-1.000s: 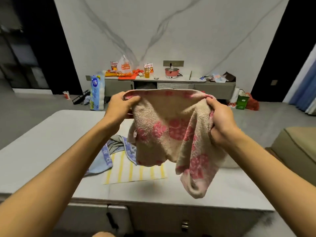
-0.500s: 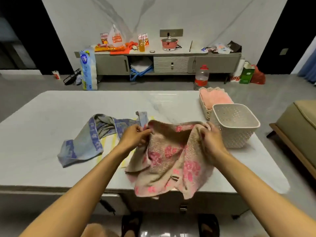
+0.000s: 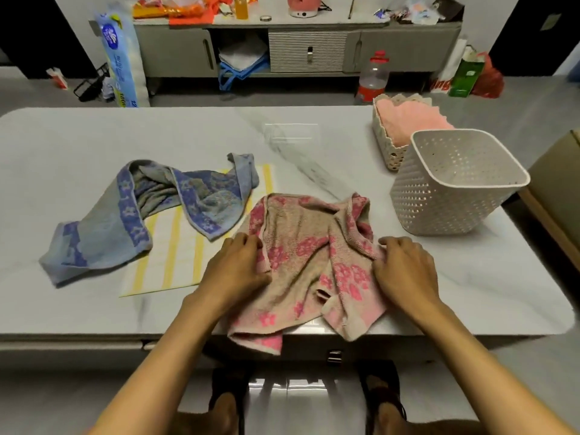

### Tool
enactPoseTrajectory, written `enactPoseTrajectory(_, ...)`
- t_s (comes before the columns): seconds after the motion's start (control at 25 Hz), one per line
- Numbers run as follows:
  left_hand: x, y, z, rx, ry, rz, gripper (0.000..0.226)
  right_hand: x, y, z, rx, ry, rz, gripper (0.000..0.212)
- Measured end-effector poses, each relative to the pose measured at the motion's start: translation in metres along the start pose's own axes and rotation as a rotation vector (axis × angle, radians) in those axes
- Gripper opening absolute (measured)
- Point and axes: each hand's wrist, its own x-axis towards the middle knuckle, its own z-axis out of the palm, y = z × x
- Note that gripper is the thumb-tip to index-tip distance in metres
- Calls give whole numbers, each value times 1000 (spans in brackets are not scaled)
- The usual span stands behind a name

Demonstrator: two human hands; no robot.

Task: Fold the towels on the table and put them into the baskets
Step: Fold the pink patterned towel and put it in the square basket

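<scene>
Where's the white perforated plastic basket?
Head view: the white perforated plastic basket stands on the pale table, far right, in front of the small beige basket holding pink cloth.

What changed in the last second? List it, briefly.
The pink towel came down from mid-air onto the table, crumpled, its near end hanging over the edge. The left hand and right hand still hold its sides. The blue towel, striped cloth, empty basket and filled basket stayed put.

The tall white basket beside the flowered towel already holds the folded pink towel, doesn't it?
No: the head view shows the tall white basket empty; the folded pink towel sits in the lower basket behind it. The flowered towel is beside it.
</scene>
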Motion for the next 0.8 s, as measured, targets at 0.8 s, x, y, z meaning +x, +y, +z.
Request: enactPoseTrajectory(0.8,-5,47,-23,-1433,215,-143,15,-14,-69,-58,1386,-206,-253,49)
